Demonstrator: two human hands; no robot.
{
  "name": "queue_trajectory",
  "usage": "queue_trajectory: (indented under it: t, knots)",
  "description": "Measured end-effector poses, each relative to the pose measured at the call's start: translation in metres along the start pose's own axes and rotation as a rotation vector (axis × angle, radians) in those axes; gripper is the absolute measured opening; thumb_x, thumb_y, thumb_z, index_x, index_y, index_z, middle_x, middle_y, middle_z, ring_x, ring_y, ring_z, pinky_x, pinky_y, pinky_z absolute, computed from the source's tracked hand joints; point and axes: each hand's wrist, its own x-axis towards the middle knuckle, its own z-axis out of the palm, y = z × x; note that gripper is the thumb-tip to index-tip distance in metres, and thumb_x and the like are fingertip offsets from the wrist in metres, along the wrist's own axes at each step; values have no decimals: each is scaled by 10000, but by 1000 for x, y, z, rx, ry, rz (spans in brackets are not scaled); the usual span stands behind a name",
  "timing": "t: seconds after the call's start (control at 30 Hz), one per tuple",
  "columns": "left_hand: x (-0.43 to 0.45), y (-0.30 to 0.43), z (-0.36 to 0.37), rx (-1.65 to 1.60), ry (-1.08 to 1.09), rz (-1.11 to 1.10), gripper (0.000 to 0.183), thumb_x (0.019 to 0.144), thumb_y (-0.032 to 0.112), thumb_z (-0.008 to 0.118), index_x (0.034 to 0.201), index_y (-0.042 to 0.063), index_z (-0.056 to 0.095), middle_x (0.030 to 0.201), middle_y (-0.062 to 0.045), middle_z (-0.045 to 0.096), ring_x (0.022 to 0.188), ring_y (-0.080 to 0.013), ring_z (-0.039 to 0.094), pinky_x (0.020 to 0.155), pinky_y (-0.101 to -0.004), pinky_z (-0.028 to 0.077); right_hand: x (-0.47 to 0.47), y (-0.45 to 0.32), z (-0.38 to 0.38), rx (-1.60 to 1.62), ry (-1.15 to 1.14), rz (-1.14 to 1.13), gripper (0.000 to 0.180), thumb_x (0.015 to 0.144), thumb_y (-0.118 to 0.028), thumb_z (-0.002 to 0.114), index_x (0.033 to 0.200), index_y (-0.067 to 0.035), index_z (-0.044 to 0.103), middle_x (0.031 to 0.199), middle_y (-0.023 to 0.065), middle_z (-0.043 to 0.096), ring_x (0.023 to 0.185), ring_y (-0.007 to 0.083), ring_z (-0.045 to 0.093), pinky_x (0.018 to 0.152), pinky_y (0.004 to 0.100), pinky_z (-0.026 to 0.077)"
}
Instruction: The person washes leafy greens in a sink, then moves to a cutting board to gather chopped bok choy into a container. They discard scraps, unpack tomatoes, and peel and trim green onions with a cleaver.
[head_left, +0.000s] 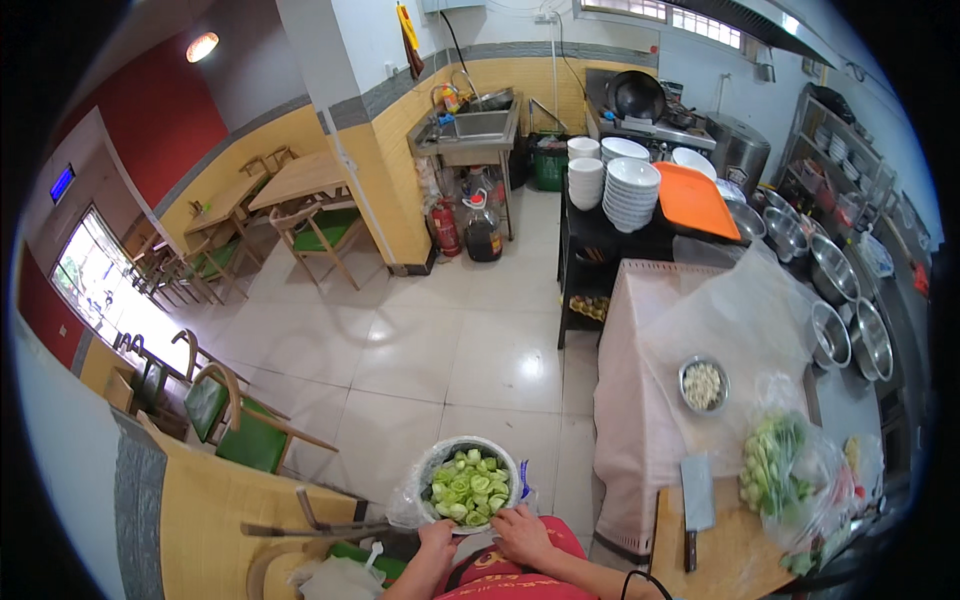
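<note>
A round white tub (512, 469) lined with clear plastic stands low in front of me, filled with cut green leafy vegetable pieces (471, 487). My left hand (437, 541) is at the tub's near rim, its fingertips partly hidden. Just right of it, my right hand (519, 531) lies over the same rim with its fingers bent; how firmly either hand grips cannot be told. To the right, a cleaver (698, 495) rests on a wooden cutting board (724, 540). Beyond the board sits a metal bowl of chopped pale pieces (703, 385), with bagged leafy greens (776, 457) beside it.
A cloth-covered table (637, 420) stands at my right, a black shelf with stacked white bowls (631, 191) and an orange tray (696, 199) behind it. Several metal bowls (832, 266) line the far right. A green-seated chair (251, 439) is at the left. A sink (480, 126) stands farther back.
</note>
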Motion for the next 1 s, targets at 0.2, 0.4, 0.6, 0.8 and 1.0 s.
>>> queue_trajectory:
  t: [0.2, 0.4, 0.6, 0.8, 1.0]
  knots:
    - [28, 104, 108, 29, 9, 62, 176, 821, -101, 514, 980, -60, 579, 971, -227, 598, 784, -376, 664, 575, -486, 589, 153, 63, -55, -35, 171, -234, 192, 758, -186, 640, 915, -77, 630, 1039, 61, 607, 1010, 272, 558, 813, 375, 477]
    - [97, 201, 240, -63, -85, 42, 166, 831, -110, 513, 993, -126, 547, 992, -247, 593, 822, -403, 661, 643, -525, 615, 297, 142, -87, -134, 142, -132, 135, 779, -211, 624, 864, -108, 603, 935, 54, 567, 963, 253, 556, 761, 383, 467]
    - [155, 292, 377, -49, -109, 11, 122, 801, -131, 513, 921, -116, 532, 942, -240, 580, 760, -386, 665, 569, -516, 603, 444, 228, -125, -228, 120, -99, 103, 773, -190, 623, 846, -121, 597, 889, 47, 548, 917, 246, 557, 707, 352, 490]
    - [217, 396, 518, -5, -116, 6, 243, 784, -149, 517, 1026, -123, 507, 1050, -259, 574, 916, -431, 661, 667, -553, 615, 590, 319, -164, -239, 211, -97, 116, 743, -168, 653, 830, -120, 592, 884, 51, 549, 909, 254, 556, 705, 361, 500]
    - [286, 473, 676, -25, -222, -6, 403, 825, -136, 511, 1225, -127, 454, 1173, -272, 547, 982, -432, 651, 712, -555, 619, 731, 439, -215, -144, 266, -87, 130, 694, -113, 657, 809, -101, 598, 872, 73, 564, 893, 300, 554, 704, 391, 492]
